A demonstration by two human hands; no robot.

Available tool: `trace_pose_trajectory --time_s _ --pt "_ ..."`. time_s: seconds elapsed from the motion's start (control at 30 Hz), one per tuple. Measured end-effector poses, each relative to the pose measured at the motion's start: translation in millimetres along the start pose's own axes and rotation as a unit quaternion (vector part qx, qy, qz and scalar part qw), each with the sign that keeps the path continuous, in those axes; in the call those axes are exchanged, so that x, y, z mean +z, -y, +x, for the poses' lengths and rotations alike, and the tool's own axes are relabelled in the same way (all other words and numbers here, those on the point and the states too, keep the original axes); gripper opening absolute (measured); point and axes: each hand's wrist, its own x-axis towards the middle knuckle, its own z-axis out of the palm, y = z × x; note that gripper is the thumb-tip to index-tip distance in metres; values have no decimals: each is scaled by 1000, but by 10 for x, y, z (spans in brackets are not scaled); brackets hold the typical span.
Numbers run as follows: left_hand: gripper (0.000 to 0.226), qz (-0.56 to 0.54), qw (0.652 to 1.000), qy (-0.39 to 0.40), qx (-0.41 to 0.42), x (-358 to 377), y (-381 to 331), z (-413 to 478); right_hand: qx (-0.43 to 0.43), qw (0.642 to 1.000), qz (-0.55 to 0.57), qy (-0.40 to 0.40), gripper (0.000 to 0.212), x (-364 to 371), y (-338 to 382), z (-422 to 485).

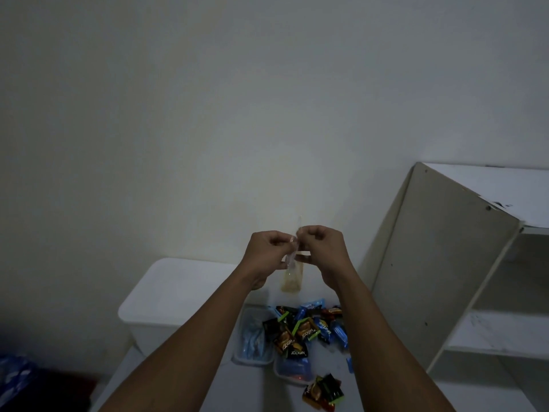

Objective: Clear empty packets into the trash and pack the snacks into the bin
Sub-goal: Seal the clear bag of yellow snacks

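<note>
A: We log a plain off-white painted wall (208, 114) filling most of the view. Light is dim, and we see no source.
B: Agreed. At right we note a white laminate open shelf unit (445, 263), just beside a pale grey flat tabletop (252, 394).

We see a white surface (252, 394). On it sit a big white box (166, 301), two small clear tubs (254, 356) and a pile of snacks (306, 328).

Open air over the table (252, 391) between white bin (178, 295) at left and shelf unit (445, 263) at right, snack pile (309, 331) underneath.
</note>
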Motion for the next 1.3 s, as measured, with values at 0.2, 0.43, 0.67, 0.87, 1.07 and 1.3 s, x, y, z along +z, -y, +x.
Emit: trace_pose_trajectory --time_s 0.2,0.43,0.67,0.87,1.07,1.3 --pt "22 -17 999 30 -11 -18 73 -3 1 1000 7 -4 15 -30 -18 -15" --pt "21 -100 994 22 -35 -25 118 7 12 992 -112 53 40 -65 -57 -18" --pt "15 -102 994 -29 -38 -6 93 45 -37 985 -156 57 40 -12 -55 -97" --pt "14 -96 994 -45 -40 5 74 57 -67 984 -166 15 19 78 -16 -73" --pt "10 -101 993 -53 -32 -44 -43 55 -82 983 -165 3 12 156 -69 -91" --pt "14 -89 994 -54 -34 -62 -30 69 -89 982 -169 -1 19 197 -37 -60"
